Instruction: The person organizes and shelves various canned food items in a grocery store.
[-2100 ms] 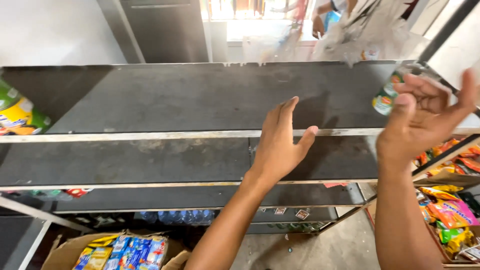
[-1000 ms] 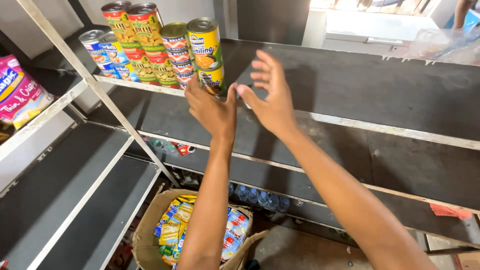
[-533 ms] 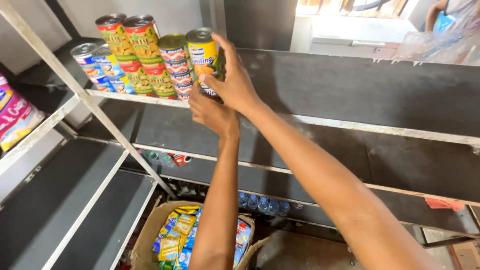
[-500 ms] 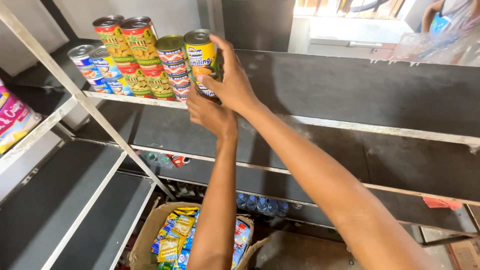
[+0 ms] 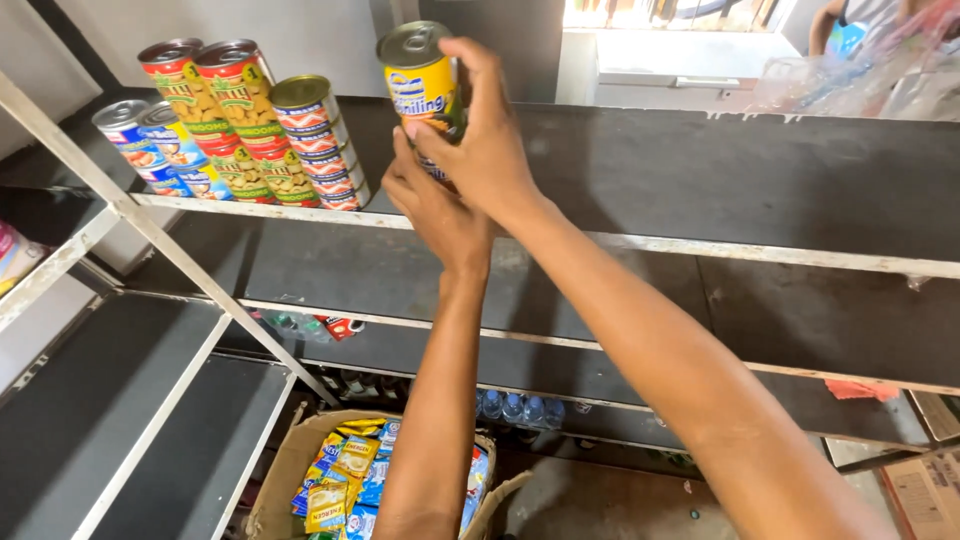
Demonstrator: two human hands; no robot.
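At the far left of the frame a pale metal upright (image 5: 150,240) slants across a side rack of dark shelves. In the upper left, on the top shelf (image 5: 700,190), stand stacked tins: short blue-and-white cans (image 5: 150,150) at the edge, then tall red-and-green cans (image 5: 215,100) stacked two high, then a column of red-and-white cans (image 5: 320,150). Just right of these, near the top centre, a yellow can (image 5: 420,85) with a blue label and a pull-tab lid is lifted a little above the shelf. The left hand (image 5: 435,205) comes up from below, its fingers curled shut around something under the yellow can, though what it grips is hidden. The right hand (image 5: 490,140) wraps the yellow can from the right, fingers and thumb closed round its side. At the bottom centre, below the arms, an open cardboard box (image 5: 290,480) holds yellow and blue sachets (image 5: 345,480). Behind it, on the lowest level, a row of water bottles (image 5: 510,408) shows. To the right the dark shelves run on, a red scrap (image 5: 860,388) lying on a lower one.
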